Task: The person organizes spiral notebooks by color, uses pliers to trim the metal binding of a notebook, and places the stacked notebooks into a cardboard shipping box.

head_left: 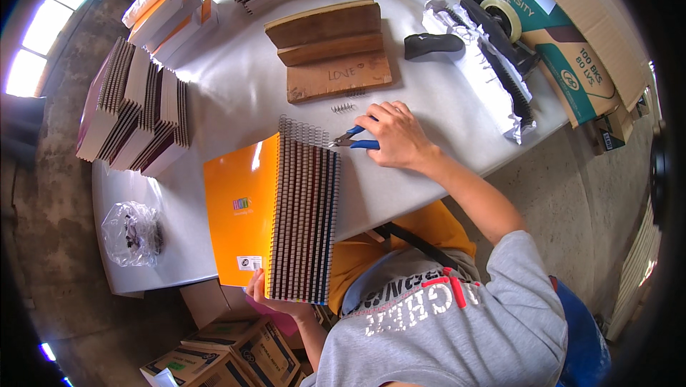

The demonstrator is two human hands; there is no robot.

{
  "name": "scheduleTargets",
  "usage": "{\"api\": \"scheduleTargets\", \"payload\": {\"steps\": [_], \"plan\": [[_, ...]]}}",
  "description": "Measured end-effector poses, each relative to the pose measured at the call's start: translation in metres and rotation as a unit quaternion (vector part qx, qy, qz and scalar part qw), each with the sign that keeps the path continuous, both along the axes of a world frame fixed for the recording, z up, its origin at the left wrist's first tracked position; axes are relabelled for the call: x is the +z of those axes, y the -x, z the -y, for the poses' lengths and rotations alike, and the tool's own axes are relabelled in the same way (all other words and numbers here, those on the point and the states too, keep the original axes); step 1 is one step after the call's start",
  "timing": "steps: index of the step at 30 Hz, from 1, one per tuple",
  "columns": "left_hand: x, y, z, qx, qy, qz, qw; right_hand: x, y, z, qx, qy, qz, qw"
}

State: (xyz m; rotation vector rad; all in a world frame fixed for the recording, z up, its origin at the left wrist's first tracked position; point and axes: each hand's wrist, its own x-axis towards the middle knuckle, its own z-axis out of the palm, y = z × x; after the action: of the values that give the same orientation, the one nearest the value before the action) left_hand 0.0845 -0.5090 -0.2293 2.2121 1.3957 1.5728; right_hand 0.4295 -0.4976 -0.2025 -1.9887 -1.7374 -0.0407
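Note:
My right hand (399, 135) is closed around blue-handled pliers (344, 140). Their jaws point left, at the loose wire coil ends (304, 130) that stick out past the far end of a stack of spiral notebooks (304, 222). The stack lies at the table's near edge, coil spines side by side, with an orange cover (239, 215) facing up on its left. My left hand (275, 296) grips the near end of this stack from below, its fingers partly hidden. Just beyond the pliers lies a short cut piece of coil (344, 108).
A wooden stand (336, 51) sits at mid-table. More notebook stacks (132, 112) stand left and at the back. A clear plastic bag (132, 233) lies front left. Right are a tape dispenser (500, 26), a black stapler-like object (433, 45) and a cardboard box (572, 51).

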Motion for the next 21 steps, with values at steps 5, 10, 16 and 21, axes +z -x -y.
{"api": "scheduleTargets", "payload": {"steps": [5, 10, 16, 21], "plan": [[0.002, -0.002, 0.000, -0.004, -0.008, 0.000, 1.000, -0.004, 0.006, -0.007, 0.025, -0.008, 0.030, 0.999], [0.002, -0.001, 0.000, 0.000, -0.006, -0.021, 1.000, -0.009, -0.002, -0.009, 0.078, 0.019, 0.024, 0.997], [0.004, -0.005, 0.001, -0.002, 0.005, -0.005, 1.000, -0.011, 0.002, -0.012, 0.047, 0.099, -0.009, 0.994], [0.005, -0.004, 0.000, -0.011, -0.011, -0.013, 1.000, -0.005, -0.004, -0.009, 0.041, 0.030, -0.016, 0.999]]}}
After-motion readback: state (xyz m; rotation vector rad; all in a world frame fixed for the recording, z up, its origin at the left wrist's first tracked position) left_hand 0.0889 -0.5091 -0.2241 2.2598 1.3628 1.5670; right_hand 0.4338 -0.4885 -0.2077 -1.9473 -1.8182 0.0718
